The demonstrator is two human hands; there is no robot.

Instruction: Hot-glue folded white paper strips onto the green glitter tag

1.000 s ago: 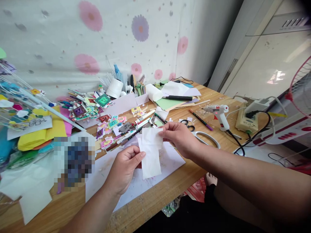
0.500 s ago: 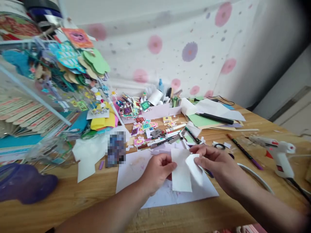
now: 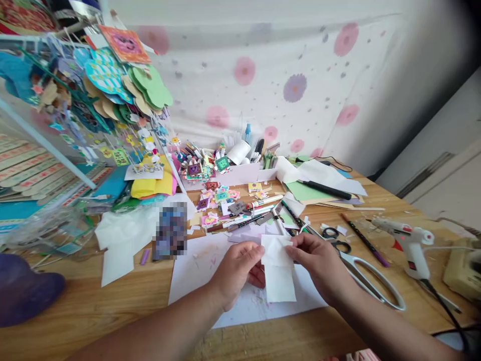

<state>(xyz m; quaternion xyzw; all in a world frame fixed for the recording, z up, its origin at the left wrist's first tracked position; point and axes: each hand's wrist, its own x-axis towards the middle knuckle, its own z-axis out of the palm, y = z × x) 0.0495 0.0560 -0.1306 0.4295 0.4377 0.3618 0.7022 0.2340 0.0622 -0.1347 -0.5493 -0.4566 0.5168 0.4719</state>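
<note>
Both hands pinch one small white paper piece point(image 3: 278, 271), which hangs down over a larger white sheet point(image 3: 195, 271) lying on the wooden table point(image 3: 112, 306). My left hand point(image 3: 236, 268) grips the piece's left edge with thumb and fingers closed. My right hand point(image 3: 317, 260) holds its upper right corner, fingers closed on the paper.
Large scissors point(image 3: 361, 265) lie just right of my right hand. A white glue gun point(image 3: 406, 238) stands further right with its cord. Pens, small coloured cut-outs point(image 3: 221, 198) and paper scraps crowd the table's back. A rack of paper decorations point(image 3: 112, 85) rises at left.
The camera swung left, bringing the decoration rack into view. My right hand has folded or pressed the paper's top right flap in, and both hands stay on the piece.
</note>
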